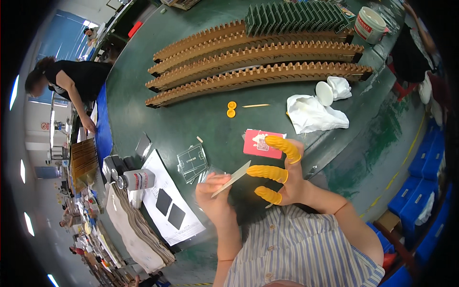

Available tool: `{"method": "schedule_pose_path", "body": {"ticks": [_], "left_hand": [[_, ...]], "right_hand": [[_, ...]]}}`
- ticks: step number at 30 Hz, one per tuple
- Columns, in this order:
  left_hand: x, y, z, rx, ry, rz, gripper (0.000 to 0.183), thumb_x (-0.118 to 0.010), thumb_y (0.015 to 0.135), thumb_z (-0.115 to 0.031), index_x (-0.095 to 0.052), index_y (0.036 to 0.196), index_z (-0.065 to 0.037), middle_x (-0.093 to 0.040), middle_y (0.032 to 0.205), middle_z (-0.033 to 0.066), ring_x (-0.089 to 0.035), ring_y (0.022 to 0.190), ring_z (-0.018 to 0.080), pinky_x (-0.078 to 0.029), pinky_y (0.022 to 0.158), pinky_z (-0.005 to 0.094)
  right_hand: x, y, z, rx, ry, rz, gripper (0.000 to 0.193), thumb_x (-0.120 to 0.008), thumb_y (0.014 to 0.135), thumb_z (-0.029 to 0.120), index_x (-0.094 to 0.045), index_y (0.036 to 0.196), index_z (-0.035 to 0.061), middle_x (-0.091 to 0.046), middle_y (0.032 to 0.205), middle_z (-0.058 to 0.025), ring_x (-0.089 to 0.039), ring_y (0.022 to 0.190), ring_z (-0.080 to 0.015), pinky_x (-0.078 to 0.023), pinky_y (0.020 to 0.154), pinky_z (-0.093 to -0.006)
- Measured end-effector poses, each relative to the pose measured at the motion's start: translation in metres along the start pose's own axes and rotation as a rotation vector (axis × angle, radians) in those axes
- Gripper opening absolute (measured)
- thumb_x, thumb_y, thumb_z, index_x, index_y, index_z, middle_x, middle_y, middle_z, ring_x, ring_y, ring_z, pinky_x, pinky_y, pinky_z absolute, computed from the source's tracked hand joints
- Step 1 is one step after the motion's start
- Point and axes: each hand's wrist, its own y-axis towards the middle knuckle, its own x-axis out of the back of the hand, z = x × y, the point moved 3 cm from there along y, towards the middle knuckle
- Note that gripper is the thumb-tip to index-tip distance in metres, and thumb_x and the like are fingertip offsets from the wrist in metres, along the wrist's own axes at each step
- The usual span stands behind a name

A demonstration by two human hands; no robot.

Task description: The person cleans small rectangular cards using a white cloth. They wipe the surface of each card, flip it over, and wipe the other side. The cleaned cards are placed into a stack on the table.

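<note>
Thin pale plate (234,177): left hand (214,197) pinched on it; right hand (293,183) in yellow finger cots (267,173), fingers apart, beside it.

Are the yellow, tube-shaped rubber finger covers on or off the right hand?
On: yellow, tube-shaped rubber finger covers sheathe three digits of the right hand.

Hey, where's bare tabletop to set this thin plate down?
Bare patches: left of the rolled yellow finger cots, between the nearest brown slotted rack and the pale-outlined dark plates; also between those plates and the pink card. Crowded: the far side, with racks, and left, around the bottle and printed sheet.
</note>
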Motion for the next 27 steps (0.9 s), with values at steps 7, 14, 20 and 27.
{"method": "schedule_pose_path", "body": {"ticks": [7, 14, 20, 27], "left_hand": [[0.005, 0.0, 0.012, 0.178, -0.423, 0.087, 0.027, -0.065, 0.075, 0.01, -0.049, 0.084, -0.009, -0.066, 0.085, 0.0103, -0.063, 0.085, 0.0226, -0.04, 0.092, 0.0408], [0.009, 0.0, 0.023, 0.336, -0.492, 0.113, 0.024, -0.065, 0.082, 0.002, -0.047, 0.087, -0.012, -0.066, 0.09, 0.0037, -0.061, 0.09, 0.0191, -0.04, 0.094, 0.0393], [0.007, 0.0, 0.019, 0.342, -0.462, 0.109, 0.023, -0.064, 0.084, 0.001, -0.045, 0.086, -0.013, -0.066, 0.089, 0.0039, -0.059, 0.087, 0.0166, -0.041, 0.091, 0.0376], [0.005, 0.0, 0.019, 0.348, -0.487, 0.087, 0.025, -0.063, 0.083, 0.004, -0.045, 0.086, -0.013, -0.065, 0.088, 0.005, -0.057, 0.083, 0.014, -0.041, 0.082, 0.0314]], "right_hand": [[0.002, 0.001, 0.0, -0.07, 0.098, -0.026, 0.036, -0.072, 0.07, 0.036, -0.068, 0.1, 0.0163, -0.038, 0.133, -0.0161, -0.035, 0.113, -0.0304, -0.03, 0.095, -0.0406], [-0.006, 0.014, 0.01, 0.012, 0.069, -0.02, 0.035, -0.072, 0.071, 0.034, -0.07, 0.102, 0.0189, -0.038, 0.132, -0.0141, -0.032, 0.117, -0.0314, -0.029, 0.098, -0.0416], [-0.011, 0.014, 0.011, -0.047, 0.161, -0.016, 0.034, -0.066, 0.076, 0.031, -0.066, 0.109, 0.0239, -0.044, 0.136, -0.0108, -0.033, 0.114, -0.0271, -0.028, 0.096, -0.0378], [-0.013, 0.013, 0.011, -0.052, 0.15, 0.033, 0.033, -0.067, 0.075, 0.031, -0.068, 0.107, 0.0245, -0.042, 0.139, -0.0117, -0.033, 0.115, -0.0272, -0.021, 0.099, -0.0395]]}}
